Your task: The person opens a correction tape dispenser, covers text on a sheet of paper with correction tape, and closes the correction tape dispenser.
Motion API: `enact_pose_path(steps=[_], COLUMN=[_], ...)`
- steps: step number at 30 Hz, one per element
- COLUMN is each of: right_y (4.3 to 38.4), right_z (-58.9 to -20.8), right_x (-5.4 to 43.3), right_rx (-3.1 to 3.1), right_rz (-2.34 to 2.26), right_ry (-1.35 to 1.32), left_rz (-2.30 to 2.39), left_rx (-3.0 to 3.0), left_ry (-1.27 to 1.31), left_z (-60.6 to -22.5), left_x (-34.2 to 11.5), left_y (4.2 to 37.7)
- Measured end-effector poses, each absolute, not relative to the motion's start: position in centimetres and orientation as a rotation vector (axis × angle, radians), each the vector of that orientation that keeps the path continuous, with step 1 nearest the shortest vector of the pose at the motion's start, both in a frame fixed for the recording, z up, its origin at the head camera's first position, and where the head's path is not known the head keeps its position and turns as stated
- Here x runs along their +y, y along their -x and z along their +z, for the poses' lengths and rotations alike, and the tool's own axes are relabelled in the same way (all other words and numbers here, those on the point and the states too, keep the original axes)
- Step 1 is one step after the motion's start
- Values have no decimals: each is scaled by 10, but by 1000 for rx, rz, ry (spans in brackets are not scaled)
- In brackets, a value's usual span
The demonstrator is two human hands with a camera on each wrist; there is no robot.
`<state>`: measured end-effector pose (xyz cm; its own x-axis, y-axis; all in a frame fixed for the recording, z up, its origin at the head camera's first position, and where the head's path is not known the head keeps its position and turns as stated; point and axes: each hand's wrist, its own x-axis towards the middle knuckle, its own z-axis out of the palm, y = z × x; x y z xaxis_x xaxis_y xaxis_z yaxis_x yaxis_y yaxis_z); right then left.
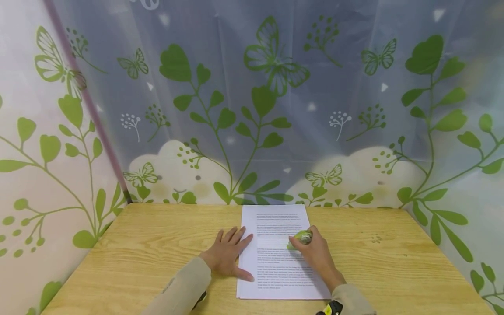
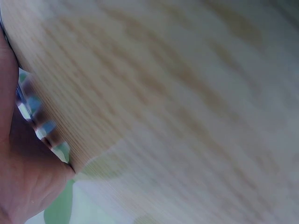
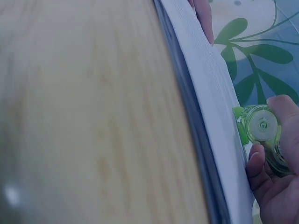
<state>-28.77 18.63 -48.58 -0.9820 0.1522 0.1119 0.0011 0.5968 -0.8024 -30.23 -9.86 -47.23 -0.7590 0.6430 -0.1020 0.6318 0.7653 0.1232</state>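
Backdrop: printed curtain, leaves and butterflies, behind the bench. Bench: wood-grain top, carries the work. Paper stack: printed sheets, lying flat near the middle, top end at the bench's far edge.

Left hand: fingers spread wide, lying across the stack's left edge, index and thumb on the page, gripping nothing. Left wrist view is mostly blurred wood, adds little.

Right hand: fingers curled round a green correction-tape dispenser, pinched between thumb and fingers. It's over the right half of the page, tip down and pointing left. Can't confirm tip contact.

Blank band in the print, just left of the tip.

My read: covering-over step in hand, left hand bracing the sheets. Next move calls for tip flat on paper, even pressure, straight along the line; left fingers stay put so the sheets don't slip.
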Motion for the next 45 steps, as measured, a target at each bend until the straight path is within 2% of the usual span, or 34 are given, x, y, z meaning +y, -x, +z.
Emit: enact_pose_path(steps=[45], right_y=[286], right_z=[-481], right_x=[221], right_rx=[-2710], right_rz=[1337], right_ry=[130], left_rz=[173], left_rx=[2838], left_ry=[-1065], left_z=[-476], left_x=[-100], left_y=[303])
